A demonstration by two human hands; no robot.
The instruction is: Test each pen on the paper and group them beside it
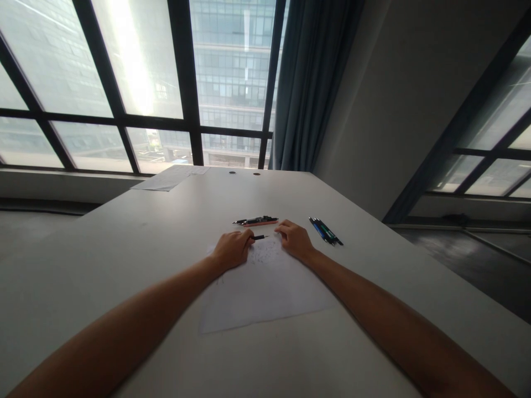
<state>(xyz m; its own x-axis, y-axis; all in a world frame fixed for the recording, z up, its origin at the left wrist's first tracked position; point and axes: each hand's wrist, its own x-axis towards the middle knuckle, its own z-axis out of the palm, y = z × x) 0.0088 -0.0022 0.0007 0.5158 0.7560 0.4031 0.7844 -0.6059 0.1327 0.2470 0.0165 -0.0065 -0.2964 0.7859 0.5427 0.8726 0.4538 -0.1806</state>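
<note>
Head view, paper [269, 298] on white table [186, 221], windows [232, 66]

- Left forearm [141, 309]: bare along its whole visible length, smooth in outline, broad near the view's lower corner, narrowing evenly to a slim wrist [214, 264].
- Right forearm [381, 309]: likewise bare, long and tapering.
- Left hand [232, 249]: bare, compact, with a gently rounded back.
- Right hand [295, 239]: bare, slender-fingered; nails too small to make out.
</note>
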